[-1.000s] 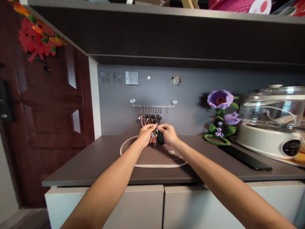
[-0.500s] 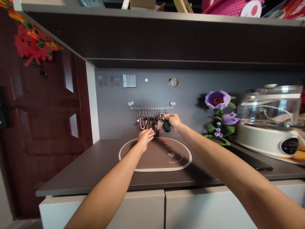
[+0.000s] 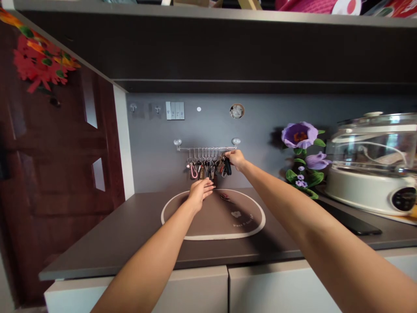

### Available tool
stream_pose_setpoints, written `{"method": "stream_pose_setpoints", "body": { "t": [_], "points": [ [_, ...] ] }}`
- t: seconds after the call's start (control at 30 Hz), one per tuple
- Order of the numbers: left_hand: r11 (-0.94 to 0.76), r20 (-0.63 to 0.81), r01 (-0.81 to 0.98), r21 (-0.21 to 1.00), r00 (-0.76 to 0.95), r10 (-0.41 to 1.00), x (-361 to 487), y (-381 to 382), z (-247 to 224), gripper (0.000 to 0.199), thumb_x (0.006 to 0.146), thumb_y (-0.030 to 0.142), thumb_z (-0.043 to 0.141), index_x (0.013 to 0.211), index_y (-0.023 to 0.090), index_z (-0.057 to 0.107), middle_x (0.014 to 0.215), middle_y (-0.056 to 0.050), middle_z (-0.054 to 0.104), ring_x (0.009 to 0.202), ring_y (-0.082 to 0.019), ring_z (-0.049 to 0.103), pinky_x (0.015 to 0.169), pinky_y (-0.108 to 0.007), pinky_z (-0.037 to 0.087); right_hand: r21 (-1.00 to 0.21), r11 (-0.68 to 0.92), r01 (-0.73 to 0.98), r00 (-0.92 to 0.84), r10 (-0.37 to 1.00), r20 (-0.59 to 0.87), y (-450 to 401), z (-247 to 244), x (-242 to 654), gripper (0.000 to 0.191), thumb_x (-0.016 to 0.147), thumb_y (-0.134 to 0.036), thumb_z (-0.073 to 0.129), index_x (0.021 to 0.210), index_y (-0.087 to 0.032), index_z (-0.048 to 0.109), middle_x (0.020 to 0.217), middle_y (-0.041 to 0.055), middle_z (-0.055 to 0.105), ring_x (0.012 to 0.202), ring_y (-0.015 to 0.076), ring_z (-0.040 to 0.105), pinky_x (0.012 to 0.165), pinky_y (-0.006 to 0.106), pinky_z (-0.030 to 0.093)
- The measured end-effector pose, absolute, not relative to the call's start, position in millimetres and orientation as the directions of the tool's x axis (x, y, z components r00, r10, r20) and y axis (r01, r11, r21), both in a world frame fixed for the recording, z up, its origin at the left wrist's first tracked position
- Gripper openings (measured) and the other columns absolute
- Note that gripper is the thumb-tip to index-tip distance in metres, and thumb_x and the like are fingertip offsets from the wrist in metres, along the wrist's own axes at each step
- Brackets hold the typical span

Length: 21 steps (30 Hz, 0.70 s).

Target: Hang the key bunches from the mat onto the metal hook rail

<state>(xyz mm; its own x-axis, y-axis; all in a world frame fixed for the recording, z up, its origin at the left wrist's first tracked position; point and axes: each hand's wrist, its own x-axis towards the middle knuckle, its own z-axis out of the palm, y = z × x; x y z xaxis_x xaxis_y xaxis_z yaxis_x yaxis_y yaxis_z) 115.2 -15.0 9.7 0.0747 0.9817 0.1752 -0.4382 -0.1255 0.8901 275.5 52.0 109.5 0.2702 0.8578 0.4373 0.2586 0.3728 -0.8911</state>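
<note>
Right hand (image 3: 236, 160) pinches one key bunch (image 3: 228, 167) at one hook rail (image 3: 208, 149); left hand (image 3: 199, 194) hangs loosely spread above one mat (image 3: 203, 224).

Premises are consistent with a home entryway: a panelled door (image 3: 61, 174), a red flower decoration (image 3: 39, 63), keys (image 3: 193, 169) hung on a wall rail (image 3: 208, 149), a purple flower ornament (image 3: 299, 135), a countertop appliance (image 3: 361, 189) and cabinets (image 3: 195, 287) are noted

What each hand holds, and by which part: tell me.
The right hand seems to hold the key bunch, black fob included, near its top; the exact contact is too small to tell. The left hand holds nothing visible.
</note>
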Motion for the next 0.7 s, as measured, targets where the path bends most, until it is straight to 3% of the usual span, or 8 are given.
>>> {"method": "stream_pose_setpoints", "body": {
  "t": [0.33,0.7],
  "points": [
    [-0.104,0.154,-0.446,0.889,0.077,0.985,115.4,-15.5,11.7,0.020,0.070,0.031,0.060,0.072,0.011,0.059,0.087,-0.011,0.064,0.069,-0.014,0.062,0.064,-0.025,0.048,-0.837,0.357,0.415,0.346,0.789,0.508,74.5,107.9,269.1,0.010,0.062,-0.020,0.050,0.053,-0.014,0.049,0.046,-0.0045,0.040,0.046,0.0064,0.036,0.047,0.020,0.034],
    [-0.087,0.131,-0.438,0.895,0.072,0.989,113.4,-14.2,11.1,0.019,0.070,0.031,0.059,0.073,0.012,0.058,0.086,-0.010,0.064,0.068,-0.012,0.061,0.061,-0.023,0.046,-0.873,0.362,0.327,0.343,0.815,0.466,76.5,89.7,271.1,0.009,0.062,-0.019,0.051,0.060,-0.012,0.057,0.049,-0.0019,0.050,0.049,0.0077,0.045,0.052,0.020,0.038]
  ]
}}
